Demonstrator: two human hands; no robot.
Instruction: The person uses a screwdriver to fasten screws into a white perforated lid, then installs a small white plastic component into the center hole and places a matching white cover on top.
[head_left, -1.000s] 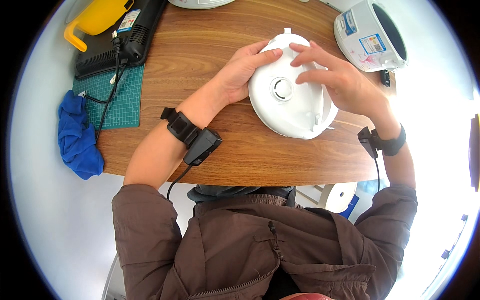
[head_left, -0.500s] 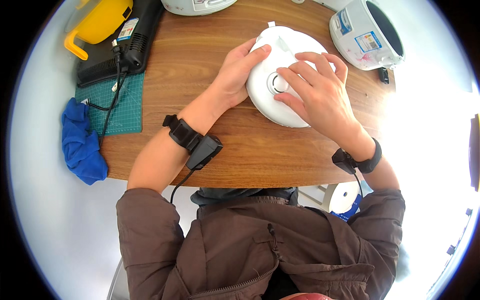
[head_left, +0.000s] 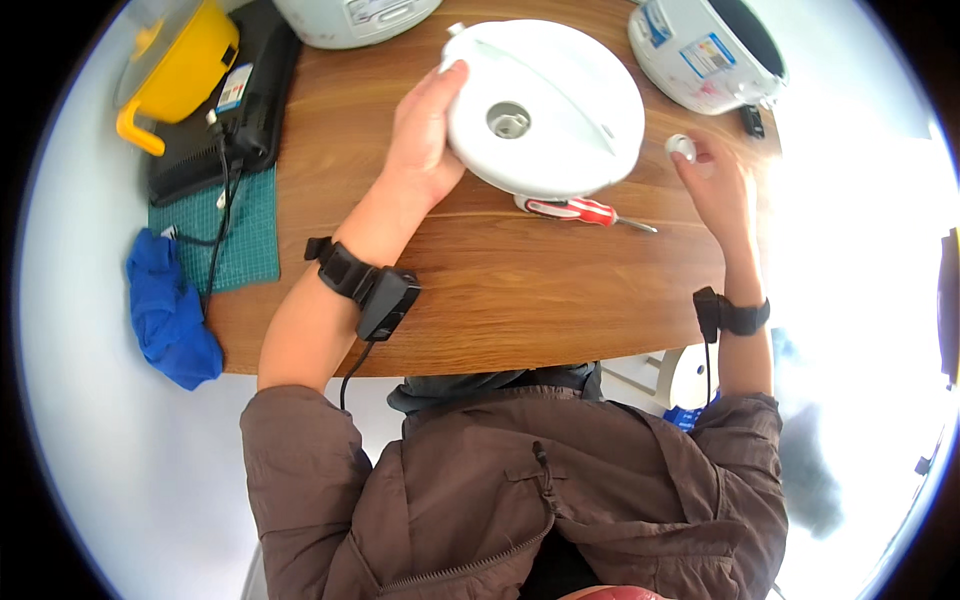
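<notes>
White plastic fills the middle of the view: a round appliance lid [head_left: 545, 108] lies on the wooden table [head_left: 480, 290], and the left hand [head_left: 425, 135] clamps its left rim, the thumb over the edge and the fingers hidden under it. Half a second ago the right hand lay flat over the centre of this lid; now it has gone away to the right, and the centre shows an open round hole with a small metal part inside. The right hand [head_left: 715, 185] rests near the table's right edge, well apart from the left one, and holds a small white cap [head_left: 681, 148] between its fingertips, closed on it. By judgement this cap came out of the lid's centre, so that piece seems to be off already and the lid is open for further work. A screwdriver with a red handle [head_left: 578, 209] lies on the table just beside the near rim of the lid, untouched. Behind stand two white cooker bodies, one at the top [head_left: 355, 18] and one at the right [head_left: 710, 50]. At the left are a yellow container [head_left: 180, 75], a green cutting mat [head_left: 235, 235] and a blue cloth [head_left: 165, 310].
</notes>
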